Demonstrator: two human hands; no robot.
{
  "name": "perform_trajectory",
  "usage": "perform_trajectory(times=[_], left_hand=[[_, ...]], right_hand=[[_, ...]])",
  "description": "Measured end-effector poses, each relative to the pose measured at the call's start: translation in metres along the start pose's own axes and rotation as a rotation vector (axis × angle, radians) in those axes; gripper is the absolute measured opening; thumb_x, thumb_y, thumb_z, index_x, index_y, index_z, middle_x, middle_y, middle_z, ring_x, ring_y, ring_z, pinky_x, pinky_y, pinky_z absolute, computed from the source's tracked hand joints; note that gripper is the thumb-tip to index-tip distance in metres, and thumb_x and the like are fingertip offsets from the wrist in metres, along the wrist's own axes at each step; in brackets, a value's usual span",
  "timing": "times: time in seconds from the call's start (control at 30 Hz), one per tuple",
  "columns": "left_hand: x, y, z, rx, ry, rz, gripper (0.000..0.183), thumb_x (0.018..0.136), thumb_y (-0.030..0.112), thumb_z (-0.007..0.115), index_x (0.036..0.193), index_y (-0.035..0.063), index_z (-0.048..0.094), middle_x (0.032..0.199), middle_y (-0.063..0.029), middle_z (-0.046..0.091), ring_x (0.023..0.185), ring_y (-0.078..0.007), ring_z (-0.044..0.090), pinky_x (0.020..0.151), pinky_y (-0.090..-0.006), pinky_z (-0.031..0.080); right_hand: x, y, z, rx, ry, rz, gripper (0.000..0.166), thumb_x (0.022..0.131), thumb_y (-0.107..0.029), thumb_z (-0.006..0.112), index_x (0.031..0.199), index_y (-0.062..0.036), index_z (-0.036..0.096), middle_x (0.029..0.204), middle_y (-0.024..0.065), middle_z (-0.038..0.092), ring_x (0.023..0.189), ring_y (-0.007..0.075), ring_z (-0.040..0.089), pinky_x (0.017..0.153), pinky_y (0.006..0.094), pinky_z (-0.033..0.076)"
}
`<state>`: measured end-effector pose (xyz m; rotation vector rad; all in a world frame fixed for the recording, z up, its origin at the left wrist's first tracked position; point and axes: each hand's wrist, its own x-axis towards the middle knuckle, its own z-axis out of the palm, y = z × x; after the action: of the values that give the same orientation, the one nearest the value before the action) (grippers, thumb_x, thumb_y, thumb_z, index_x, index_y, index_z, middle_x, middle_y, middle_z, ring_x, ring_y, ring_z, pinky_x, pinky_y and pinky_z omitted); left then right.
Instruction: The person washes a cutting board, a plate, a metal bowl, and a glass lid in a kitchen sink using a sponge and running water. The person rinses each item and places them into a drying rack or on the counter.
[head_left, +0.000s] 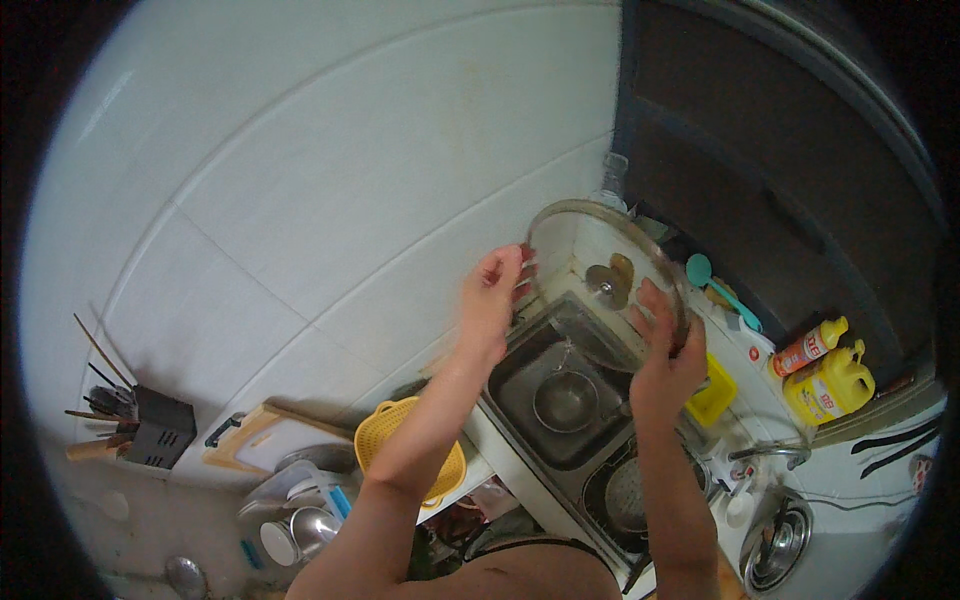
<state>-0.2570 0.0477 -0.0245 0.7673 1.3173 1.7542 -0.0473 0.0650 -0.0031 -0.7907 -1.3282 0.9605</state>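
Note:
A clear glass pot lid (570, 225) with a metal rim is held up on its edge over the far end of the sink. My left hand (491, 296) is at its left rim, with the fingers partly behind the glass. On the opposite side, my right hand (667, 352) grips the right rim. A round knob (604, 286) shows near the middle of the lid. Below, a metal bowl (568, 401) sits in the left basin of the stainless steel sink (517, 390). A perforated metal strainer (628, 495) lies in the other basin, partly hidden by my right forearm.
A yellow plastic basket (386, 431) stands left of the sink, partly behind my left arm. Along the right ledge are a turquoise spoon (699, 270), a yellow tray (712, 390), an orange bottle (810, 346) and a yellow jug (829, 386). The faucet (769, 454) projects lower right.

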Motion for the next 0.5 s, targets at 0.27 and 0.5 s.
perform_trajectory(times=[0.27,0.5], left_hand=[[-0.063,0.013,0.046,-0.623,-0.392,-0.007,0.047,0.101,0.023,0.049,0.141,0.0035,0.035,0.143,-0.0178,0.043,0.123,-0.0262,0.051,0.101,-0.0384,0.044],[-0.067,0.025,0.032,-0.608,-0.258,0.103,0.035,0.102,0.026,0.046,0.128,0.002,0.042,0.132,-0.0249,0.053,0.114,-0.0309,0.059,0.093,-0.0435,0.051]], right_hand=[[-0.007,0.012,0.004,-0.651,-0.351,-1.068,0.026,0.084,-0.007,0.061,0.109,-0.0018,0.067,0.116,0.0101,0.066,0.11,0.0261,0.062,0.093,0.0429,0.05],[-0.01,0.003,-0.003,-0.712,-0.632,-1.077,0.038,0.086,-0.024,0.066,0.118,-0.0043,0.061,0.128,0.0123,0.059,0.121,0.0267,0.052,0.101,0.0439,0.043]])
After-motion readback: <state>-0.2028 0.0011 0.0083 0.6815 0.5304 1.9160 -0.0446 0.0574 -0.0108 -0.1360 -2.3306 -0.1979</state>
